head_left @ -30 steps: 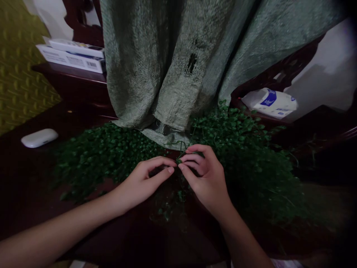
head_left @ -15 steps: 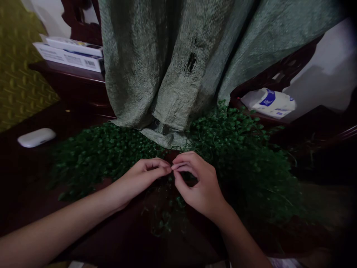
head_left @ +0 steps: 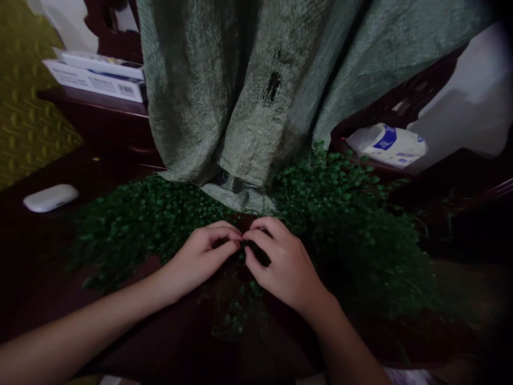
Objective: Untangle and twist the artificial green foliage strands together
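My left hand [head_left: 204, 254] is closed in a pinch, thumb against the index finger. Its fingertips meet those of my right hand [head_left: 282, 262], whose fingers are curled and whose thumb comes in from below. Between the tips shows a dark speck that looks like a bit of green sprig, mostly hidden by the fingers. A heap of leafy greens [head_left: 140, 219] lies beyond my left hand, and a larger heap of leafy greens [head_left: 352, 235] spreads to the right. Below the hands, several loose sprigs [head_left: 232, 321] are scattered on the dark red tabletop [head_left: 160, 342].
A grey-green woven sack [head_left: 248, 123] hangs over the back, its lower edge between the heaps. On the left lies a white earbud case [head_left: 51, 198]. A white box [head_left: 96, 80] rests on a wooden ledge, and a tissue pack [head_left: 393, 144] sits at the right.
Both hands have shifted slightly left, fingertips still together. My right index finger has lifted away from its thumb, and its middle finger reaches to the left fingertips. The heaps look the same.
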`<state>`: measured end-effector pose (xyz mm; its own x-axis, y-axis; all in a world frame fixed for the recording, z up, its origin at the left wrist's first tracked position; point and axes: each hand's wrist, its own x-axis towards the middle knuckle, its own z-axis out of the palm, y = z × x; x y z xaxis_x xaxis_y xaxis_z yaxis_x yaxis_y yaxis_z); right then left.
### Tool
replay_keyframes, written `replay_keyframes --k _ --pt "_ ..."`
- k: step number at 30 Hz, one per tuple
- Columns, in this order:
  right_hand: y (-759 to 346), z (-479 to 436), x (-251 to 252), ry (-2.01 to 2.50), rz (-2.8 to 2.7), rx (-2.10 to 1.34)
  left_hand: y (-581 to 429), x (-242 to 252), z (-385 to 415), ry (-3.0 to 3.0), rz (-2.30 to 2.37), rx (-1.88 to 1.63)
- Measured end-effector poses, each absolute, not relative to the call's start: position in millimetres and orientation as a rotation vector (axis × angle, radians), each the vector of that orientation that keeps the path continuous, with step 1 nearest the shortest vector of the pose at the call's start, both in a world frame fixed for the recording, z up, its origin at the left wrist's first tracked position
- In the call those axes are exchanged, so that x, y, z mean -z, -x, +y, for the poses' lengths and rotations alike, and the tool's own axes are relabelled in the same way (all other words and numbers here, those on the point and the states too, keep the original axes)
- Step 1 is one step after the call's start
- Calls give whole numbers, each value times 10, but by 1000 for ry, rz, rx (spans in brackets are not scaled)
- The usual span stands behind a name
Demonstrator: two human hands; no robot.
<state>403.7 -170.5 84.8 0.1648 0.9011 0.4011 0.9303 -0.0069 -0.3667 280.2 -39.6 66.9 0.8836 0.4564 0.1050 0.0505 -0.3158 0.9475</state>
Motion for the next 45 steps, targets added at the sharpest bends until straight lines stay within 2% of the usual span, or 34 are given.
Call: replay_keyframes --k 5,24,37,45 --pt "-4030 -1692 -842 1960 -1822 182 -2791 -620 -400 -2026 313 -453" --pt "-4000 -1693 -843 1916 -1692 232 -2830 -691 -402 -1788 535 -348" --pt "-3977 -1700 -846 1839 -1787 240 -2808 -570 -418 -1847 414 -346" --pt "-3946 -1702 -836 1800 -1952 36 -2789 -609 -489 -2065 281 -387"
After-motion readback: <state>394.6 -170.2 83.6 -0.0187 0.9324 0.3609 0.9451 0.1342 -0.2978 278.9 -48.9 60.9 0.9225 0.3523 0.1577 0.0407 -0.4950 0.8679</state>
